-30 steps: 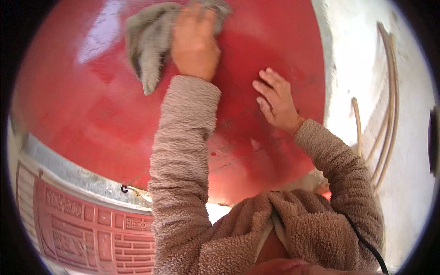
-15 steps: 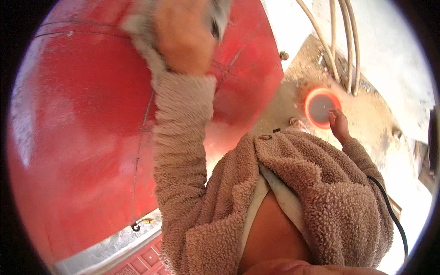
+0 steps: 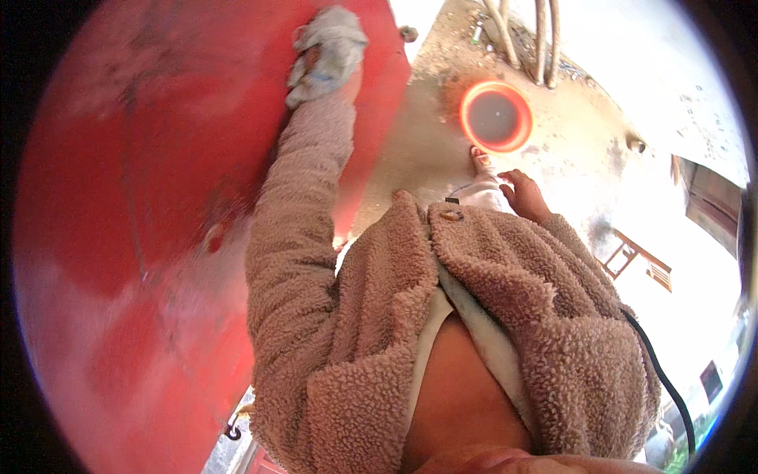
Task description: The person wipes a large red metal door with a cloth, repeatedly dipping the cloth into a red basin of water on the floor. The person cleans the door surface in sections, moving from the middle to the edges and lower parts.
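Note:
A wet grey-white cloth (image 3: 332, 49) is pressed to the upper right part of a large red panel (image 3: 87, 213). My left hand (image 3: 312, 60), arm stretched out, is closed on this cloth, which hides most of the fingers. Wet, shiny smears show on the panel's surface. On the other side, my right hand (image 3: 527, 197) hangs by my leg with nothing in it, thumb and fingers apart. Just beyond it, an orange tub (image 3: 503, 147) of murky grey water stands on the ground.
My foot (image 3: 480, 156) is beside the tub. Several pale hoses or poles (image 3: 542, 43) come down to the ground at the far right, by scattered debris. A small wooden piece of furniture (image 3: 641, 257) stands at the right. A metal latch (image 3: 231, 431) is at the panel's lower edge.
My left hand has carried the cloth rightward over the panel, toward its right edge. My right hand has drawn down, away from the tub. The whole view has shifted.

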{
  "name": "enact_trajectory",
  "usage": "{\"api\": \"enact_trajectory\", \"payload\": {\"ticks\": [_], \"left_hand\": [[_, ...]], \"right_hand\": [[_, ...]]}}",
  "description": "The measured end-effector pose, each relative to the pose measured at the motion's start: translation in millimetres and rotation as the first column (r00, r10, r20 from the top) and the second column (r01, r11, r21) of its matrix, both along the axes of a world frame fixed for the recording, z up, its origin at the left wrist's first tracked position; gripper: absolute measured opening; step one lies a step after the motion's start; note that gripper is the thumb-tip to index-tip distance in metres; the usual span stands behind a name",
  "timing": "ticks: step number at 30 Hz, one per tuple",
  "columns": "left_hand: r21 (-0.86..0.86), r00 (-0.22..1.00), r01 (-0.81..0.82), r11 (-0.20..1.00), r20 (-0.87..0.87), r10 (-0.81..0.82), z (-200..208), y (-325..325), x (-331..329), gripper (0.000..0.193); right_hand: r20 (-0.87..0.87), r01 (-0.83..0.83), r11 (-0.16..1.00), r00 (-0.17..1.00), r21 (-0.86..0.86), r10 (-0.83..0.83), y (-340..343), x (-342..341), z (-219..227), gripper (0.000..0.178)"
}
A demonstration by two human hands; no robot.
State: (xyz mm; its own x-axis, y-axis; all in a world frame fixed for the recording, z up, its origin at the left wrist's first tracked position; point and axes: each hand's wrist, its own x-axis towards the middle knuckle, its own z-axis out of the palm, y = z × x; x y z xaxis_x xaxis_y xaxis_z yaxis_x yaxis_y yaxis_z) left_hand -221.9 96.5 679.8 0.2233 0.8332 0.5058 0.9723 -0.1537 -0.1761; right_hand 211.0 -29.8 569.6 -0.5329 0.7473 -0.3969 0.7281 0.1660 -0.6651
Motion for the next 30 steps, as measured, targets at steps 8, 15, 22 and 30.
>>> {"api": "enact_trajectory", "payload": {"ticks": [8,15,22,30], "left_hand": [[-0.419,0.931,-0.311,0.853,0.048,0.363,-205,-87,-9,0.039],[-0.687,0.818,-0.252,0.682,0.225,0.529,-349,-138,34,0.037],[-0.501,-0.817,0.291,0.815,0.313,0.484,-499,-117,88,0.046],[0.161,-0.926,0.314,0.936,-0.167,0.340,-626,-67,105,0.059]], "right_hand": [[0.165,0.210,0.974,0.967,-0.089,-0.193,65,115,-149,0.026],[0.027,0.352,0.903,0.934,-0.245,-0.357,31,76,-272,0.024],[-0.205,0.301,0.926,0.915,-0.228,-0.347,33,-48,-400,0.049],[-0.294,0.373,0.918,0.869,-0.136,-0.397,139,-82,-411,0.078]]}}
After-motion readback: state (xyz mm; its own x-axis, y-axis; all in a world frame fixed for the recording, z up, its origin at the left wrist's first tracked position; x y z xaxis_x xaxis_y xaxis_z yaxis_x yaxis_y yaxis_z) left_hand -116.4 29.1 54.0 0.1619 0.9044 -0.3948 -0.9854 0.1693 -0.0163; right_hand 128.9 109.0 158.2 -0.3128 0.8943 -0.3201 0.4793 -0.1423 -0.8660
